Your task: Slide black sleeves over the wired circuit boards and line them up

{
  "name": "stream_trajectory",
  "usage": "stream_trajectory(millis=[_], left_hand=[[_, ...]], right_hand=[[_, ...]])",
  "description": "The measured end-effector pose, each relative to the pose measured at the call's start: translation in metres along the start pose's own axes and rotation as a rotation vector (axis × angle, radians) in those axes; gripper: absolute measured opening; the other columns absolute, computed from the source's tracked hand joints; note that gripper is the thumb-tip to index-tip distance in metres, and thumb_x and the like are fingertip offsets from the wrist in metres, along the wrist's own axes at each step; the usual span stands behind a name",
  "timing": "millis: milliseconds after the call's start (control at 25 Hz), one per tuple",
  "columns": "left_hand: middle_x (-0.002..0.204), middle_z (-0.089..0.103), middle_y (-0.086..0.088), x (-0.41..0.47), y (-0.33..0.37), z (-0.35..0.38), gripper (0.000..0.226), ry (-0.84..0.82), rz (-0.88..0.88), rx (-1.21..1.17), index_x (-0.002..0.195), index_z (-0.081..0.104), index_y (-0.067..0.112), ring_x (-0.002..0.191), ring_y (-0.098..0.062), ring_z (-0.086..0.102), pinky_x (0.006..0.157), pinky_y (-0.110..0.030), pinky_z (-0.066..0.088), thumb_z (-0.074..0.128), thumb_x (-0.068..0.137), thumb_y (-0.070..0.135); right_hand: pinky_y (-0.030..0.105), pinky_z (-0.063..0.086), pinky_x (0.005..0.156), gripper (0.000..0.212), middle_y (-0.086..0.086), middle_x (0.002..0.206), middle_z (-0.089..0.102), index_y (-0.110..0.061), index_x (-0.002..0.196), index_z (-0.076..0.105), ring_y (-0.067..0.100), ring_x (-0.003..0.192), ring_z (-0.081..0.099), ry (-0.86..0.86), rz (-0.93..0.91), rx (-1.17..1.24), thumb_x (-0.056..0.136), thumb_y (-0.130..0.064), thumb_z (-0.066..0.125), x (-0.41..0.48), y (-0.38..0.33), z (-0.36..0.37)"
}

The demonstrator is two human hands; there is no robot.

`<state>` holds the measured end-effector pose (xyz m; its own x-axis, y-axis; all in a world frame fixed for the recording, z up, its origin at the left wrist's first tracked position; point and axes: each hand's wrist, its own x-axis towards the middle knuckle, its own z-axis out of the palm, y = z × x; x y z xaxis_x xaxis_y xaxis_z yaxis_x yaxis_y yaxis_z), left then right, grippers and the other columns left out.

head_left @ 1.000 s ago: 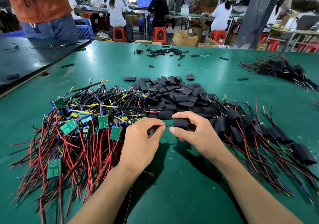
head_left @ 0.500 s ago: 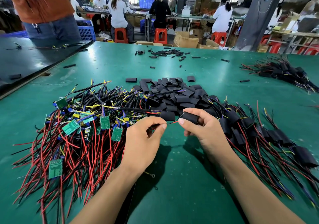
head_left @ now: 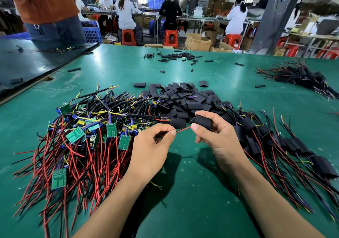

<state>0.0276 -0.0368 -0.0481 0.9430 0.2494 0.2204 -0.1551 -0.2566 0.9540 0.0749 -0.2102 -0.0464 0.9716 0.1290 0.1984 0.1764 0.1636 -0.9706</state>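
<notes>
Factory hall, workers seated at the back; green desk (head_left: 183,192), sleeving station, one unit in hand.

Far left: heap of bare wired circuit boards (head_left: 111,130) on red and black leads. Left grip (head_left: 152,142) pinched on a thin red wire (head_left: 183,128) running taut to the right. Right grip (head_left: 214,136) curled round one black sleeve (head_left: 202,121), just in front of the loose sleeve pile (head_left: 183,100); no board visible inside. Further right: sleeved units (head_left: 275,142) fanned in a row. Sleeve judged light, soft, easily flattened: best held lightly by the flat sides, mouth left open. Wires limp, joints likely fragile: better pulled close to the board.
</notes>
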Motion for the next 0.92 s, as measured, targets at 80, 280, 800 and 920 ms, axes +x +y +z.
stream_trajectory(millis=[80,280,800,920], left_hand=[[0.05,0.055,0.018,0.001,0.001,-0.001,0.012,-0.012,-0.015,-0.026,0.083,0.073,0.024,0.047,-0.006,0.046,0.053,-0.019,0.036,0.068,0.092,0.017],[0.052,0.056,0.016,0.001,0.002,-0.002,0.013,-0.023,-0.017,-0.06,0.082,0.074,0.024,0.049,-0.012,0.044,0.051,-0.019,0.035,0.069,0.091,0.017],[0.057,0.062,0.023,0.002,-0.001,-0.004,0.014,-0.035,0.005,0.105,0.079,0.074,0.026,0.044,0.004,0.046,0.057,-0.018,0.041,0.071,0.089,0.016],[0.047,0.055,0.025,0.0,0.0,-0.001,0.012,-0.065,0.013,0.133,0.082,0.074,0.023,0.042,0.007,0.046,0.051,-0.012,0.033,0.069,0.091,0.016]], right_hand=[[0.022,0.052,0.065,0.033,-0.002,0.071,0.065,-0.019,0.108,0.072,0.015,0.058,0.054,-0.003,-0.004,0.029,0.076,-0.016,0.08,-0.001,-0.001,0.0],[0.024,0.052,0.067,0.034,-0.001,0.073,0.064,-0.025,0.104,0.075,0.015,0.059,0.055,-0.04,0.0,0.051,0.072,-0.021,0.087,0.0,-0.002,-0.002],[0.017,0.045,0.06,0.023,-0.008,0.064,0.061,-0.019,0.103,0.071,0.013,0.057,0.051,-0.255,0.035,-0.237,0.081,-0.012,0.079,-0.001,-0.005,-0.015],[0.016,0.044,0.057,0.024,-0.011,0.064,0.061,-0.018,0.107,0.069,0.012,0.055,0.051,-0.287,0.045,-0.304,0.086,-0.009,0.077,-0.003,-0.002,-0.012]])
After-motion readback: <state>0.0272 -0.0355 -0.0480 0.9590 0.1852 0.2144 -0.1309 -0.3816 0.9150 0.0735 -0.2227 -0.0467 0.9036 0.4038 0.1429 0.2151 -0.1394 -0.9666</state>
